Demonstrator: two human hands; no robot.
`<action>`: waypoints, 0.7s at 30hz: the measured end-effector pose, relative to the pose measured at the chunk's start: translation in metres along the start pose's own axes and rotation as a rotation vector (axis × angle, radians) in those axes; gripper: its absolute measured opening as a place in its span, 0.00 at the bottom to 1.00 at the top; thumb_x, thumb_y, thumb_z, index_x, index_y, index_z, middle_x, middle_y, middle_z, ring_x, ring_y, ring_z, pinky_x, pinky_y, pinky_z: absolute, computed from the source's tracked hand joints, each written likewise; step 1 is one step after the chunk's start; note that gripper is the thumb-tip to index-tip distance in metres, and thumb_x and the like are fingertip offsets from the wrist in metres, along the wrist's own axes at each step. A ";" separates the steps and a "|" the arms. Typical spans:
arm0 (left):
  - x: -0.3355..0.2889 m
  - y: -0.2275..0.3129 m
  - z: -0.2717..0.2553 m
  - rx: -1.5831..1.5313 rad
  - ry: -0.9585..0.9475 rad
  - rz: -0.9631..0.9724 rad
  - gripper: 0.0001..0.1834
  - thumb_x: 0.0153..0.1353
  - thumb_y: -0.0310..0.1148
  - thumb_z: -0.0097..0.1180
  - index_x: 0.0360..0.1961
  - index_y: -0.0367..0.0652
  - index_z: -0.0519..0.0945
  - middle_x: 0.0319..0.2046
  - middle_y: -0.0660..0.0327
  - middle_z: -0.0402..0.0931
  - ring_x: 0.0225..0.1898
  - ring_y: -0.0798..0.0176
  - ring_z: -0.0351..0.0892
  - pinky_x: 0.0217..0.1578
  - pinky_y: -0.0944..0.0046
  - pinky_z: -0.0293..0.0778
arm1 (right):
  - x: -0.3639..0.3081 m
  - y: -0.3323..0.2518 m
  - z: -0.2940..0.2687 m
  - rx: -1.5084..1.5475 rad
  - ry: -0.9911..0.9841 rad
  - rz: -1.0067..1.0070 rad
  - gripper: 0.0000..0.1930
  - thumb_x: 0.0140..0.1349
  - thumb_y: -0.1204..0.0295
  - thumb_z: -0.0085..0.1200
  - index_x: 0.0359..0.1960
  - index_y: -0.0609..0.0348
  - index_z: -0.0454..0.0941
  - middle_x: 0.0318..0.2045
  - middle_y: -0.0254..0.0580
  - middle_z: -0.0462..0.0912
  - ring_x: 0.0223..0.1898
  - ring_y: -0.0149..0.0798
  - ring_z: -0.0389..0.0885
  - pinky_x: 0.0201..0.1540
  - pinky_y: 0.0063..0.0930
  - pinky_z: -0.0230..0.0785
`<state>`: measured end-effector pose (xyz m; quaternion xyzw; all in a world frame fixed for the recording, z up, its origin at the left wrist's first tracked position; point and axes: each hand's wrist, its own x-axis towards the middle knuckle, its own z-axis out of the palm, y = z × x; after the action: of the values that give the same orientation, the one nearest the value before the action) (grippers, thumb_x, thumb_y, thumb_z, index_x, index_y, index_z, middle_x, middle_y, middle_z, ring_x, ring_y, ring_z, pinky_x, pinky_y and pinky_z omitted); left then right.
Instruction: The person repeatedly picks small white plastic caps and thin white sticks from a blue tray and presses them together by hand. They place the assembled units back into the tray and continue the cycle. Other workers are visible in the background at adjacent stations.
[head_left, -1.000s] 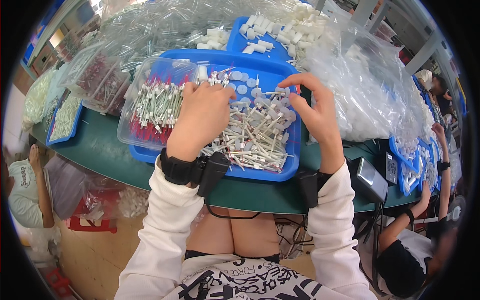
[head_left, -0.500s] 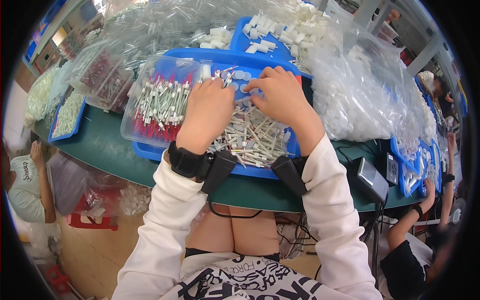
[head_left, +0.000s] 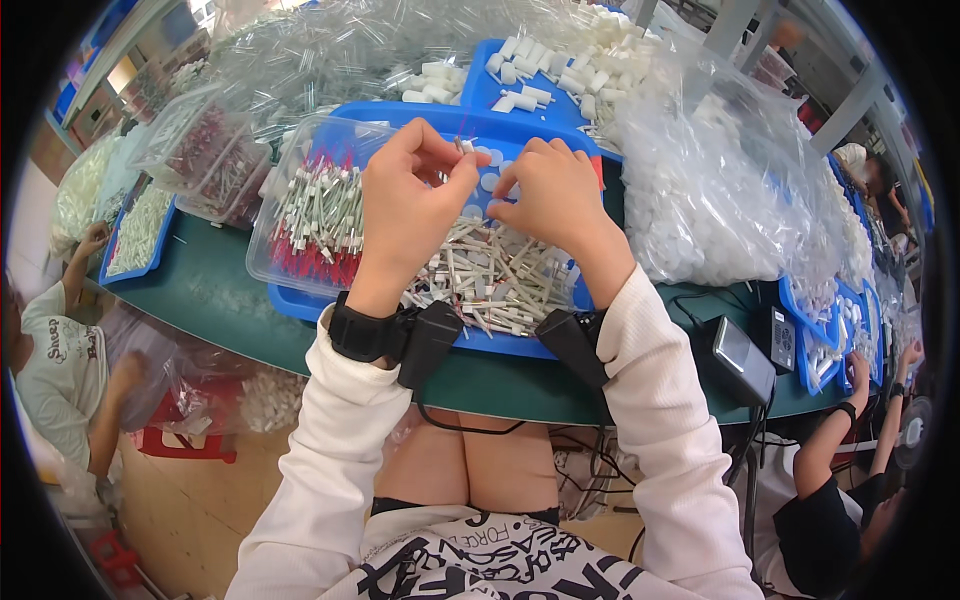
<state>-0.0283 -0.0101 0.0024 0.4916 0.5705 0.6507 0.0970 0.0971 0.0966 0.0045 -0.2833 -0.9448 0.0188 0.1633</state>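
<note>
On the green surface (head_left: 215,300), a large blue tray (head_left: 500,343) contains pale rod-like pieces (head_left: 500,285) and translucent discs (head_left: 488,182); a clear box (head_left: 262,250), overlapping its left side, contains white-ended parts (head_left: 320,215) with red strands. The left hand (head_left: 412,200) has its grip pinched on a small white-ended piece (head_left: 465,147) above the tray's far part. The right hand (head_left: 557,195) hangs over the discs, fingers curled; whether its grip holds anything cannot be told. Beyond, a second blue tray (head_left: 478,85) bears white cylinders (head_left: 525,100), its far side hidden beneath them. The hands conceal part of the discs, and the pinched piece's lower end is obscured.
</note>
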 end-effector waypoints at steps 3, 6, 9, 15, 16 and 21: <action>-0.001 0.002 0.003 -0.102 -0.004 -0.055 0.09 0.55 0.25 0.57 0.38 0.36 0.75 0.31 0.57 0.83 0.25 0.72 0.77 0.25 0.72 0.70 | 0.001 0.002 0.004 0.025 0.057 -0.019 0.09 0.41 0.60 0.66 0.25 0.46 0.86 0.34 0.35 0.77 0.42 0.40 0.74 0.44 0.36 0.64; -0.002 0.004 0.004 -0.022 -0.057 -0.025 0.10 0.58 0.25 0.54 0.41 0.37 0.76 0.30 0.56 0.82 0.27 0.70 0.78 0.28 0.70 0.71 | -0.001 0.008 0.006 0.144 0.215 -0.040 0.10 0.39 0.62 0.64 0.25 0.48 0.85 0.34 0.36 0.79 0.42 0.42 0.76 0.47 0.37 0.63; -0.004 0.011 0.005 0.085 -0.131 0.003 0.09 0.62 0.27 0.49 0.42 0.39 0.76 0.27 0.58 0.80 0.27 0.69 0.76 0.29 0.67 0.70 | -0.001 0.016 -0.001 0.385 0.410 0.013 0.10 0.39 0.63 0.63 0.25 0.49 0.84 0.33 0.36 0.82 0.38 0.46 0.78 0.47 0.38 0.65; -0.012 0.021 0.011 0.126 -0.276 0.073 0.09 0.67 0.30 0.45 0.36 0.37 0.75 0.22 0.57 0.74 0.21 0.63 0.70 0.26 0.65 0.66 | -0.027 0.018 -0.028 1.343 0.349 0.105 0.12 0.57 0.73 0.58 0.40 0.69 0.78 0.33 0.44 0.84 0.38 0.33 0.82 0.42 0.26 0.74; -0.014 0.025 0.012 0.130 -0.306 0.074 0.09 0.67 0.30 0.45 0.35 0.37 0.75 0.23 0.56 0.74 0.21 0.62 0.69 0.25 0.65 0.66 | -0.034 0.017 -0.027 1.395 0.329 0.095 0.12 0.58 0.74 0.57 0.41 0.69 0.78 0.34 0.45 0.84 0.39 0.34 0.82 0.43 0.27 0.74; -0.019 0.026 0.019 0.103 -0.271 0.097 0.08 0.67 0.29 0.44 0.34 0.36 0.74 0.23 0.54 0.75 0.21 0.58 0.72 0.25 0.63 0.67 | -0.051 0.015 -0.021 1.603 0.236 0.064 0.12 0.61 0.77 0.53 0.45 0.69 0.77 0.38 0.47 0.83 0.41 0.36 0.82 0.50 0.28 0.72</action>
<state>0.0059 -0.0193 0.0115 0.6063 0.5604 0.5521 0.1166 0.1515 0.0805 0.0073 -0.1072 -0.6122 0.6647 0.4145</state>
